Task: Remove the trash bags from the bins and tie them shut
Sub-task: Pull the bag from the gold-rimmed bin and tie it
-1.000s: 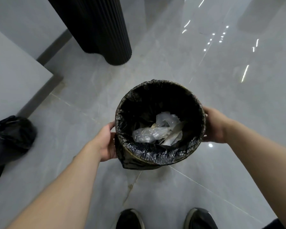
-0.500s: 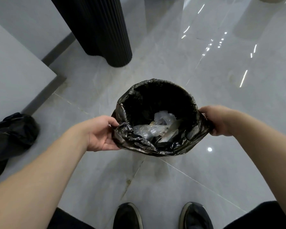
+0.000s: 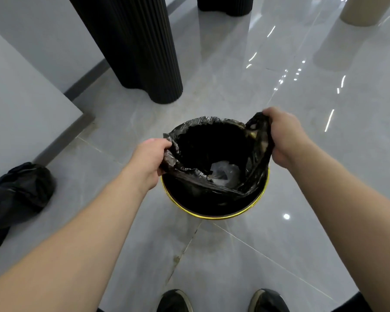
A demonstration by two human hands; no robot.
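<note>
Glossy grey floor (image 3: 279, 255), black fluted column (image 3: 140, 52), crumpled black bag (image 3: 20, 194) lying left

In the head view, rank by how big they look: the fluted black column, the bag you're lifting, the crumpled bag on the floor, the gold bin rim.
1. Fluted black column.
2. Black plastic trash bag held by both hands.
3. Gold-rimmed round bin, partly hidden, so unsure against the bag.
4. Crumpled black bag on the floor, cut off by the frame.
</note>
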